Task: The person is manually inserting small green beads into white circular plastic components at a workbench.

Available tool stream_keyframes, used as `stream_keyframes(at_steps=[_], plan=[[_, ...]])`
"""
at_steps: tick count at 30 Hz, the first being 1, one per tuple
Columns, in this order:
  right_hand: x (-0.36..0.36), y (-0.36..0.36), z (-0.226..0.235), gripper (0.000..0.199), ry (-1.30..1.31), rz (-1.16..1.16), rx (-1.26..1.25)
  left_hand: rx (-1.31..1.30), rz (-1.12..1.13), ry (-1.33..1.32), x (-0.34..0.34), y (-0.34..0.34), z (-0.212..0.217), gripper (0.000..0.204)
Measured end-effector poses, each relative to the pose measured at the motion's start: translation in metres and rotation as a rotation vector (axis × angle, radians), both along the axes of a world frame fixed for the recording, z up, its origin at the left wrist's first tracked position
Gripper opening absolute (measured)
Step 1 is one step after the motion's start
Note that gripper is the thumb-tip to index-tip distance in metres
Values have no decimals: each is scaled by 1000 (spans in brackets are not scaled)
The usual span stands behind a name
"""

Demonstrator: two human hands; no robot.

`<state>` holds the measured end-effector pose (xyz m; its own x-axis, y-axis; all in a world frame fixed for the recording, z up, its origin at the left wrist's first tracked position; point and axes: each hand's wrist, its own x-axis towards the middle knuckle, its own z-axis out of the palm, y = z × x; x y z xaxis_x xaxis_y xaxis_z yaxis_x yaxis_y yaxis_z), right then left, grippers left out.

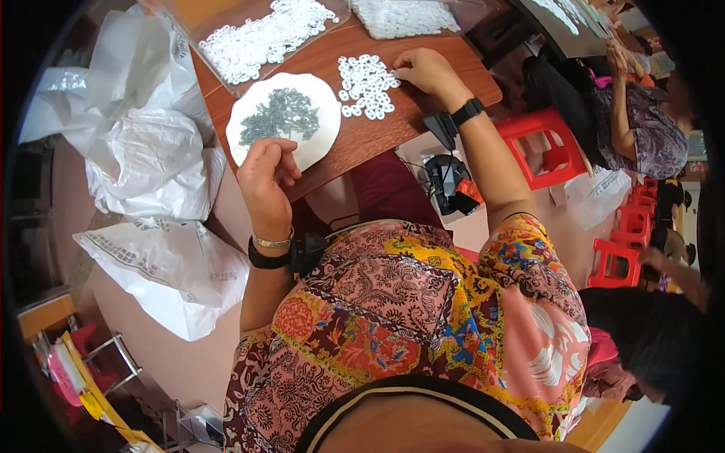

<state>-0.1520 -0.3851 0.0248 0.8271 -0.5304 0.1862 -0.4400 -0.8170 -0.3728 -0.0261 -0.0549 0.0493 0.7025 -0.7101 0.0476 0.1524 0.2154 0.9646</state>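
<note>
Left hand (266, 172) curled at near edge of white plate (317, 143), fingertips pinched over grey parts (279, 115); hold unclear. Right hand (424, 72), fingers bent, touching white rings (364, 84) right of plate.

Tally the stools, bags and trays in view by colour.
Red plastic stools: 3
White plastic bags: 3
Clear trays of white rings: 2
White round plate with grey parts: 1
Total: 9
</note>
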Motion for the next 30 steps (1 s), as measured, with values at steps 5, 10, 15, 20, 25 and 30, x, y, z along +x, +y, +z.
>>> stream_keyframes(at_steps=[5,10,15,20,25,30], plan=[[7,2,-5,20,37,-39,-58,-11,2,-21,-4,-10,-3,24],[22,9,2,20,162,-78,-56,-20,-9,-22,0,-7,-13,27],[29,1,-14,20,188,-98,-141,-20,-93,-22,-5,-13,-15,28],[24,14,3,21,230,-113,-113,14,-133,-42,-10,-18,-12,28],[29,17,10,21,265,5,-98,26,-175,-77,-13,-22,-13,28],[16,24,22,22,63,-69,-20,21,-196,-100,-17,-28,-12,28]])
